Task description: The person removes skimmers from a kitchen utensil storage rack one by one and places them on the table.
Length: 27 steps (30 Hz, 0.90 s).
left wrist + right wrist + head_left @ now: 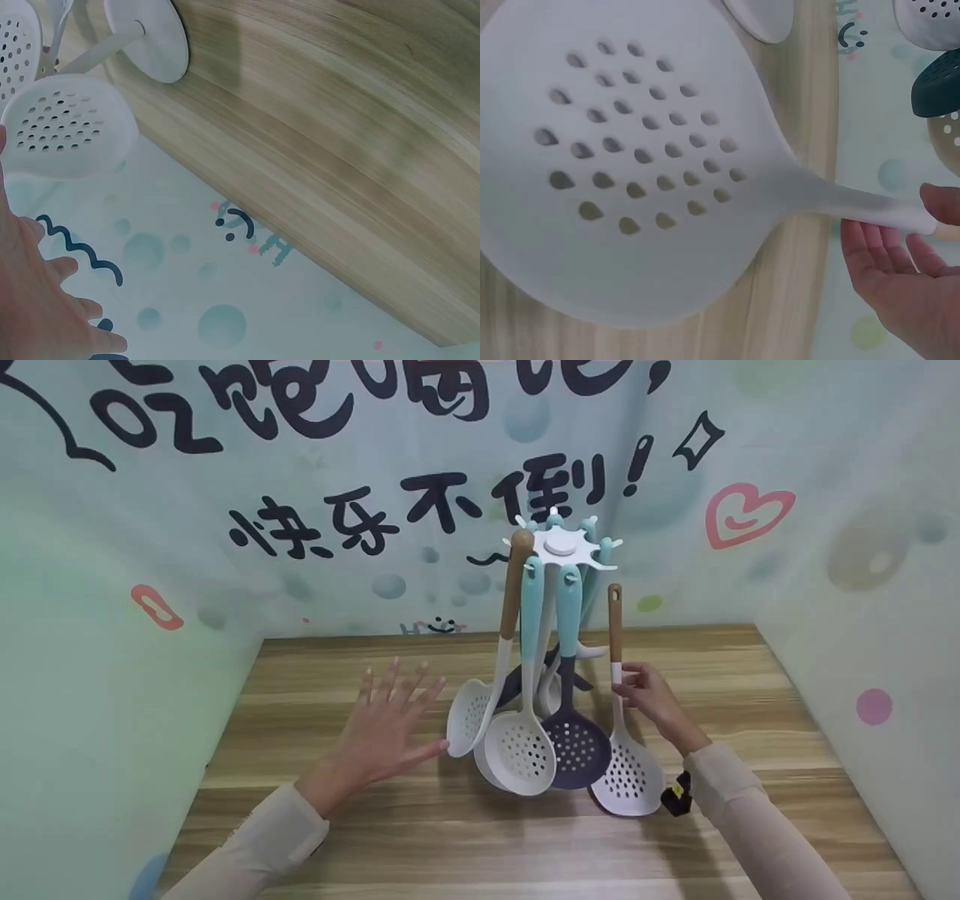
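My right hand [656,701] pinches a white perforated skimmer [630,776] by its neck, just below the wooden handle [615,619]. The skimmer is upright, its broad head down, right of a white utensil rack [561,546]. In the right wrist view the skimmer's pierced head [652,285] fills the left side. My left hand [379,739] is spread out, holding nothing, its thumb tip right at the edge of another white skimmer [471,716] with a wooden handle. That one hangs on the rack's left side.
On the rack's front hang a white skimmer [521,757] and a dark skimmer [579,750], both with turquoise handles. More utensils behind are partly hidden. The rack stands on a wooden table [360,840], with a printed backdrop [360,592] behind it. A black device [677,795] sits by my right wrist.
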Tool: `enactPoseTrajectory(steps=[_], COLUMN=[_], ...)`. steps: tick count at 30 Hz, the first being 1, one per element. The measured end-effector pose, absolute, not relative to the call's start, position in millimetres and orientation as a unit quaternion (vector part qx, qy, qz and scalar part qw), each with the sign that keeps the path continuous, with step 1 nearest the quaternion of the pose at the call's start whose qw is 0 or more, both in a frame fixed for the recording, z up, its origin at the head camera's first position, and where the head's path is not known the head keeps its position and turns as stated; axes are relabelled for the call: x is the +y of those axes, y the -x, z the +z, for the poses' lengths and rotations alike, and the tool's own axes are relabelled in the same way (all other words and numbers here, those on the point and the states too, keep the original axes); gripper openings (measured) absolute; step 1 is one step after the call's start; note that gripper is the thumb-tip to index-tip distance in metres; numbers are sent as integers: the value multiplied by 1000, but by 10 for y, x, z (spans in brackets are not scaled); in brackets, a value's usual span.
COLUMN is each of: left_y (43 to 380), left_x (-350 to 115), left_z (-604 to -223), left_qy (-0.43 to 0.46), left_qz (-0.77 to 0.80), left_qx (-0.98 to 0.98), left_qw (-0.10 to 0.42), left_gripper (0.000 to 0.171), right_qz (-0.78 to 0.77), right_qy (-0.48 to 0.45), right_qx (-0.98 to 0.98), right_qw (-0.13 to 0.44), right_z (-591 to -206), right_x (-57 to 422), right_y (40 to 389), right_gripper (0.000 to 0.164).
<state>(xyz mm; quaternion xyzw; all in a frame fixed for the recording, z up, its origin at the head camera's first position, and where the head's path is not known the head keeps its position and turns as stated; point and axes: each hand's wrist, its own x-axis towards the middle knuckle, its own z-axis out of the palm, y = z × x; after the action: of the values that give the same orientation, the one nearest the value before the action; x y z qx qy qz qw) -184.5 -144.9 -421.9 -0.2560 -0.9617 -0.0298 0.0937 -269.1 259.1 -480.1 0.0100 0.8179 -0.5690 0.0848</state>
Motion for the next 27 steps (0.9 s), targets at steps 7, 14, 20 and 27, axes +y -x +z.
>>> enactPoseTrajectory(steps=[7,14,20,27], left_y=[1844,1838,1835,1834], left_x=[-1449,-1449,-1449,-1455], left_z=[-4216,-4223,-4228,-4233], left_qy=[256,258,258,254], left_qz=[-41,-35,-24,-9], left_qx=[-962,-961,-961,-963], left_qw=[83,91,93,93], left_gripper=[80,82,84,82], right_qz=[-603,-605,-601,-584], right_qy=[10,53,37,34], right_qx=[782,773,771,779], right_qw=[160,183,209,225], right_z=[-4952,-5058,-5093,-5153], right_x=[2660,2742,2703,2624], right_y=[2654,2640,2655,2663], right_gripper=[57,57,59,62])
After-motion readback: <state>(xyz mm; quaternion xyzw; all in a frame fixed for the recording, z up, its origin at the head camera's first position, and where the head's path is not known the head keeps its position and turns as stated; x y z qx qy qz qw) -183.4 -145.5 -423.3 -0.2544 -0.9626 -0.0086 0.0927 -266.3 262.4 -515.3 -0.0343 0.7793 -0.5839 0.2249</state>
